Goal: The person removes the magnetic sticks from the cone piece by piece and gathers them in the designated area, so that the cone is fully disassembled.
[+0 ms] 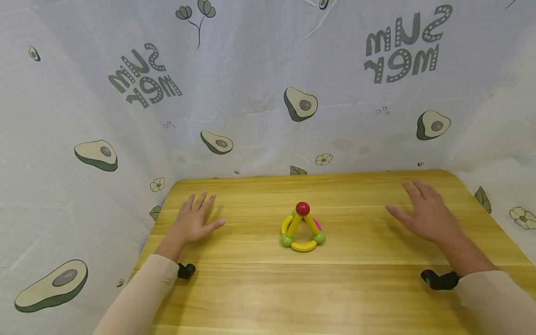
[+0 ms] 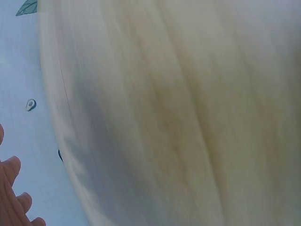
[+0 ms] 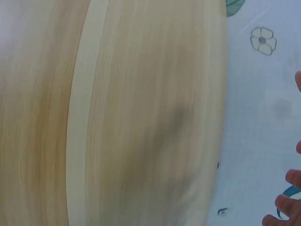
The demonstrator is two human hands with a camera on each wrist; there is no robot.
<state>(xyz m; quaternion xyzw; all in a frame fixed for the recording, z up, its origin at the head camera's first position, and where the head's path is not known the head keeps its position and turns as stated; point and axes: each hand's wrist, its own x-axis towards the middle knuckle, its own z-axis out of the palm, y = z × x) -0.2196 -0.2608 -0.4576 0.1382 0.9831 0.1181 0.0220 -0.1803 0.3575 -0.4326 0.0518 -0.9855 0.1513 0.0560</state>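
A small pyramid built of toy rods and balls [image 1: 304, 246] stands upright near the middle of the wooden table. Its red ball tops two yellow rods, with green balls at the lower corners, curved yellow rods between them and a bit of magenta behind. To the left of it, my left hand [image 1: 193, 222] is held over the table with fingers spread and holds nothing. On the far right my right hand [image 1: 429, 214] hovers, fingers extended, also holding nothing. Only fingertips of each hand show in the wrist views, the left fingers [image 2: 13, 165] and the right fingers [image 3: 288, 205].
The wooden table [image 1: 251, 293] has rounded far corners. A white cloth [image 1: 251, 93] printed with avocados, flowers and lettering hangs behind it and along both sides. Black wrist mounts [image 1: 439, 280] sit at the cuffs of the beige sleeves.
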